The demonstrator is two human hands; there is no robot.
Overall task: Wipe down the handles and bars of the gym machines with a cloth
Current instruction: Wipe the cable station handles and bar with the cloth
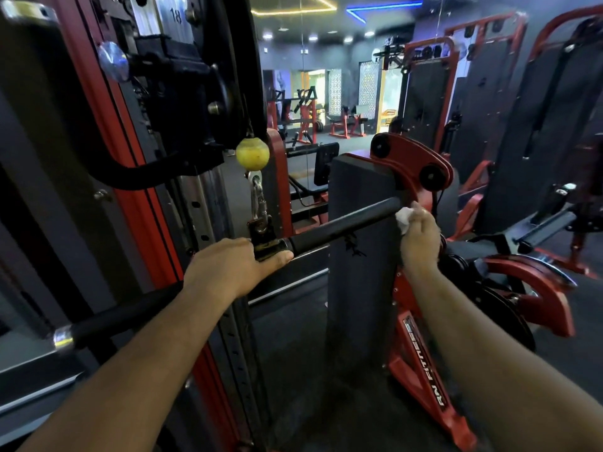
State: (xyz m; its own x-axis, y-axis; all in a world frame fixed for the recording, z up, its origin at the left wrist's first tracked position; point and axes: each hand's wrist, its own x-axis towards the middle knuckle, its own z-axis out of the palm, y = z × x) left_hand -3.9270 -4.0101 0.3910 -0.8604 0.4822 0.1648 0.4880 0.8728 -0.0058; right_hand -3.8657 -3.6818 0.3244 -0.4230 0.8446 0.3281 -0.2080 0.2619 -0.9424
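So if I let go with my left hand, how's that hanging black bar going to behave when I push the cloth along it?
The bar hangs from one carabiner at its middle, so it will probably swing or pivot. It looks rigid, unlikely to flex. The left hand steadying the centre likely helps.

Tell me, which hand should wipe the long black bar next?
Probably the right hand: it grips the white cloth at the long black bar's far end. The left hand only steadies the bar's middle.
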